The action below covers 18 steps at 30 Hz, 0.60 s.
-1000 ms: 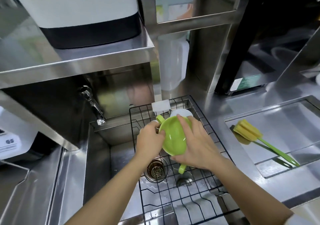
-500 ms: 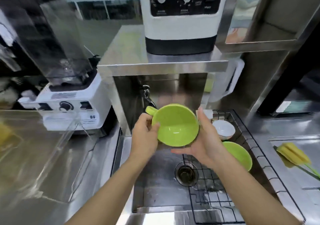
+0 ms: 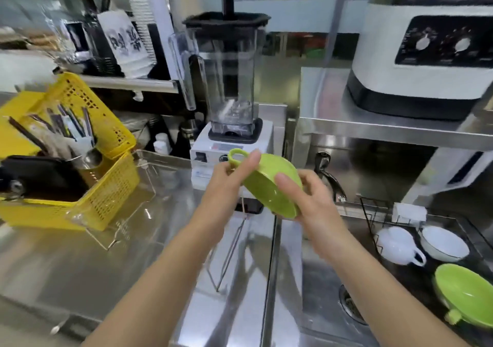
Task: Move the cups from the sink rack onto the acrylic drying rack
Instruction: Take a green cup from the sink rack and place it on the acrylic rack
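A: What can go wrong from here?

B: I think the first danger is a slip. The green cup (image 3: 266, 186) is in the air above the bench (image 3: 80, 266), tilted, and it looks smooth and perhaps wet. If one grip loosens while the other turns it, the cup may fall on the steel and chip.

A: And near the target?

B: The acrylic drying rack (image 3: 160, 158) is transparent, so its edges are hard to see. It stands to the left, touching the yellow basket (image 3: 112, 176) or just beside it; I cannot tell which. A cup carried too low may knock its wall. The blender (image 3: 229, 80) stands behind the cup, so a wide swing could also hit it.

A: How do the hands hold the cup?

B: The cup is between them. The left hand (image 3: 226, 184) pinches the rim beside the handle, with the thumb on top, and the handle ring points up and to the left. The right hand (image 3: 314, 208) grips the opposite, lower side, with the thumb over the edge and the fingers under it. Neither hand is spread.

A: What lies in the sink rack?

B: The sink rack (image 3: 372, 213) is at the right, well apart from the hands. Inside are a white cup (image 3: 397, 245), another white vessel (image 3: 442, 242) and a second green cup (image 3: 464, 290).
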Tool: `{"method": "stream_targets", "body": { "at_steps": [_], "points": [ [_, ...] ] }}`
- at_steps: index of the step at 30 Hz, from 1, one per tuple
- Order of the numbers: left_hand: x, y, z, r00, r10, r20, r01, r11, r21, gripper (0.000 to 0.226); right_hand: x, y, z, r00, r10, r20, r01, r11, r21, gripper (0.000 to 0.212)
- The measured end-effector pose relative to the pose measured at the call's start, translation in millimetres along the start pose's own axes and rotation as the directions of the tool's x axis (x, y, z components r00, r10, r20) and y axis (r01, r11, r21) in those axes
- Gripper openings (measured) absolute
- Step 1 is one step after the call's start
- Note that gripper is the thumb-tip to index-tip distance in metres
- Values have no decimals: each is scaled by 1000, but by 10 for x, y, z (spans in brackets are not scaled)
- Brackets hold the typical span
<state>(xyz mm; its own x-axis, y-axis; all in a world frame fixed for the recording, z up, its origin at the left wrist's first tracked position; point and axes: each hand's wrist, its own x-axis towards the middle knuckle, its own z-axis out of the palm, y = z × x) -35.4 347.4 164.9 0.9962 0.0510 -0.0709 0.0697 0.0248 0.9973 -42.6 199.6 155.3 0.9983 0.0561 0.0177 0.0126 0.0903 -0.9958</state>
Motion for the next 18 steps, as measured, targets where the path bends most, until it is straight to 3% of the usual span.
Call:
{"method": "stream_targets", "body": {
  "at_steps": [2,6,9,12,18],
  "points": [
    [32,94,-322,998,27,-59,-26,1000,5,104,65,-13,316,995,-101,-11,99,990,-96,57],
    [88,137,-781,996,-13,-84,9,999,-45,68,177,39,793,973,-228,24,226,935,-274,57],
    [111,144,-1052,994,6,-112,-13,998,-68,55,257,97,1196,948,-302,103,312,811,-496,68],
    [208,118,-1359,968,32,-248,-30,999,12,57,377,174,1532,905,-380,192,414,682,-603,72],
    [426,-54,-1803,929,67,-365,55,948,314,85,699,325,2014,880,-328,344,471,506,-723,73]
  ]
}}
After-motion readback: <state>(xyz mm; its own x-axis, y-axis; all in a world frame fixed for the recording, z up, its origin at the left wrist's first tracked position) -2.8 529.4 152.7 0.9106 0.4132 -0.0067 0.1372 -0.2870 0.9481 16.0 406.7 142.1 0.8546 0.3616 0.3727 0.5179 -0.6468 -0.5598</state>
